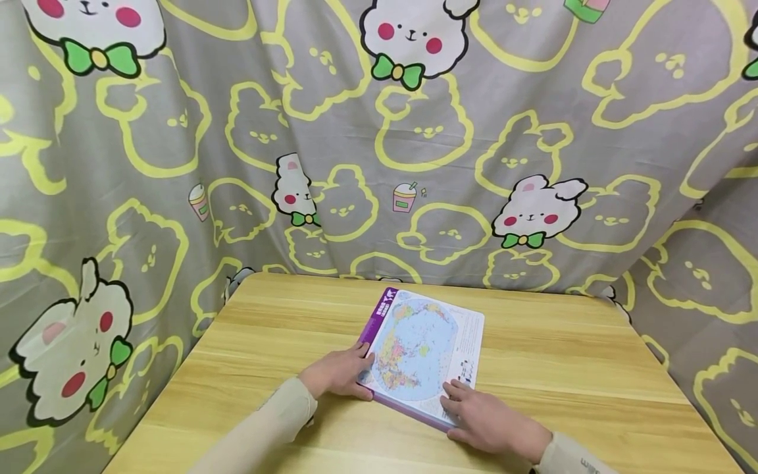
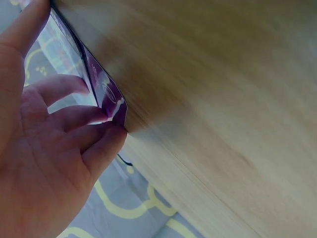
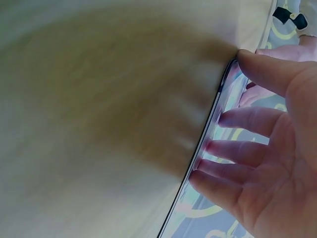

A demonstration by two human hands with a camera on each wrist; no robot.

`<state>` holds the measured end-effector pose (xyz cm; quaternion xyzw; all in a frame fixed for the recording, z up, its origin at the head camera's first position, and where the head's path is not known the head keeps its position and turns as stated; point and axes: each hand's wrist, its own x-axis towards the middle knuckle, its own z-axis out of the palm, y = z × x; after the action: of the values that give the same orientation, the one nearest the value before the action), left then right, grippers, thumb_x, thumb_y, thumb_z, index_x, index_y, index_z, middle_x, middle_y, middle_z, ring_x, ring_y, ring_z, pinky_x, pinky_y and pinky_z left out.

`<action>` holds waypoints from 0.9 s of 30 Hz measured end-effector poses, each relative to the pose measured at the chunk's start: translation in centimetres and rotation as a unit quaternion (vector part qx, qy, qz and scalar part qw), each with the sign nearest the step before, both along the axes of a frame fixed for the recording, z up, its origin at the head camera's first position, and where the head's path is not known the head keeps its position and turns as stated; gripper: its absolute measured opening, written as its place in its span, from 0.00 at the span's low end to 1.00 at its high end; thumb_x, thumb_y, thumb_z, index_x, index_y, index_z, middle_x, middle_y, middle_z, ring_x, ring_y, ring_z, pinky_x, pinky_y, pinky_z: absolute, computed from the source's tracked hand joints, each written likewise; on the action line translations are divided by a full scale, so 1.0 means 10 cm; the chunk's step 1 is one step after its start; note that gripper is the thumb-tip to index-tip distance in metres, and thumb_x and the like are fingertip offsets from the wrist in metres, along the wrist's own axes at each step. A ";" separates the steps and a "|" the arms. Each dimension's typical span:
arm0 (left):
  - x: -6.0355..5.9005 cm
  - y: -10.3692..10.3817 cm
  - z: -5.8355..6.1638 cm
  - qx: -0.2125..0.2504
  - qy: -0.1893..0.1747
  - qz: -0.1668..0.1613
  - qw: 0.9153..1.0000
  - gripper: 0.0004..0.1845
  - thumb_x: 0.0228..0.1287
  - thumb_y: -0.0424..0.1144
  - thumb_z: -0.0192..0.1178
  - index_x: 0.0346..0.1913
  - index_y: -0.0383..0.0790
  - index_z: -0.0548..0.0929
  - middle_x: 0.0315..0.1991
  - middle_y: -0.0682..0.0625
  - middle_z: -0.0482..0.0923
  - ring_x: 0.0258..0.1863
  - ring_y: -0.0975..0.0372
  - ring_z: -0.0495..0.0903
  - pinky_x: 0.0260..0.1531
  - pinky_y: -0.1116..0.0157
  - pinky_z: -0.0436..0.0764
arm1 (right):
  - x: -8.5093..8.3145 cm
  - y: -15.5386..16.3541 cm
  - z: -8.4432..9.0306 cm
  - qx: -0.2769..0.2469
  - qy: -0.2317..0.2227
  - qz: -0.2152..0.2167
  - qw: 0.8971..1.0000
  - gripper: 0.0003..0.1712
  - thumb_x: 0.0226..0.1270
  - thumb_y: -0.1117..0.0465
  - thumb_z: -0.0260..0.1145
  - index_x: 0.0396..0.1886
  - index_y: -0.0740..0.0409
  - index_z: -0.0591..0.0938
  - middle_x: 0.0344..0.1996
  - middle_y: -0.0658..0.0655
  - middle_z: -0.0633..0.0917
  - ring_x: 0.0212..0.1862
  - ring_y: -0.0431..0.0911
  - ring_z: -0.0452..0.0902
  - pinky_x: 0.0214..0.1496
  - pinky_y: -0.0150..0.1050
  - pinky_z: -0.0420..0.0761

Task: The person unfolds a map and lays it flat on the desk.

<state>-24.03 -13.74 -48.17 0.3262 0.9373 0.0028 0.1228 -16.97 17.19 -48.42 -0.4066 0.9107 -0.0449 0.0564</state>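
Note:
A flat, thick-edged world map board [image 1: 420, 342] lies on the wooden table, turned slightly askew. It has a purple strip along its left side, and I cannot tell whether it is a box or a stack. My left hand [image 1: 340, 372] rests against its left edge near the front corner, thumb by the near side. In the left wrist view, loosely bent fingertips [image 2: 116, 134] touch the purple edge. At the near right corner, my right hand [image 1: 488, 418] touches the board. The right wrist view shows its fairly straight fingers [image 3: 242, 151] along the board's edge.
The light wooden table [image 1: 284, 316] extends on all sides of the board. A grey curtain [image 1: 343, 138] with yellow outlines and white cartoon animals hangs behind the table and along both sides.

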 end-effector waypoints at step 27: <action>0.14 0.01 0.00 0.002 0.023 -0.001 1.000 0.44 0.57 0.65 0.58 0.68 0.37 0.67 0.69 0.36 0.58 0.68 0.46 0.58 0.62 0.56 0.67 | -0.17 0.10 0.02 0.003 0.001 0.000 1.000 0.29 0.64 0.50 0.64 0.58 0.65 0.77 0.61 0.68 0.72 0.62 0.63 0.66 0.58 0.53 0.72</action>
<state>-22.59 -13.67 -48.19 0.3274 0.9395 -0.0031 0.1008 -18.64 18.19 -48.23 -0.4067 0.9108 -0.0416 0.0567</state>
